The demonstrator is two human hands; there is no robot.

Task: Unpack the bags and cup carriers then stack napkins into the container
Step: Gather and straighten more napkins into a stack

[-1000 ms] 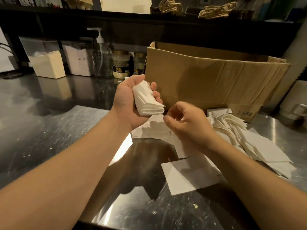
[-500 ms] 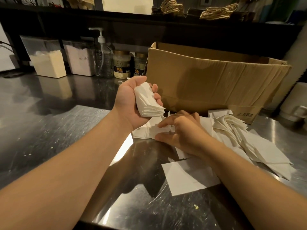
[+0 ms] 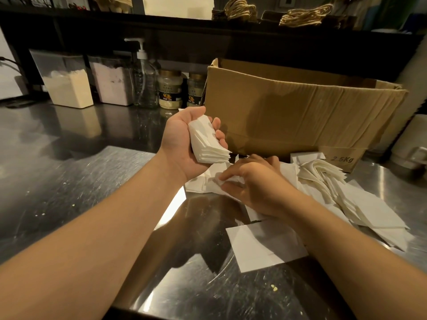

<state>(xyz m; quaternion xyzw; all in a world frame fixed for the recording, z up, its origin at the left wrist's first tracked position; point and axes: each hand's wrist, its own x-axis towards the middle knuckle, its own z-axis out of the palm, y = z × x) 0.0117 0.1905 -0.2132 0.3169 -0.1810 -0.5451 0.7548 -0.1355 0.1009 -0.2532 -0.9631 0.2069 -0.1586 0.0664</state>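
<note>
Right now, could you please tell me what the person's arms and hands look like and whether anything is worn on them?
Both forearms are bare: no sleeves reach into view. The left hand and right hand show no gloves, and no rings, watch or bracelet can be seen.

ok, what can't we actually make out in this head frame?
- Inside of the cardboard box: hidden by its near wall.
- Whether the right hand has pinched a napkin: its own fingers cover the contact.
- Count in the napkin stack held by the left hand: edges too fine.
- Jar label text: too small.
</note>
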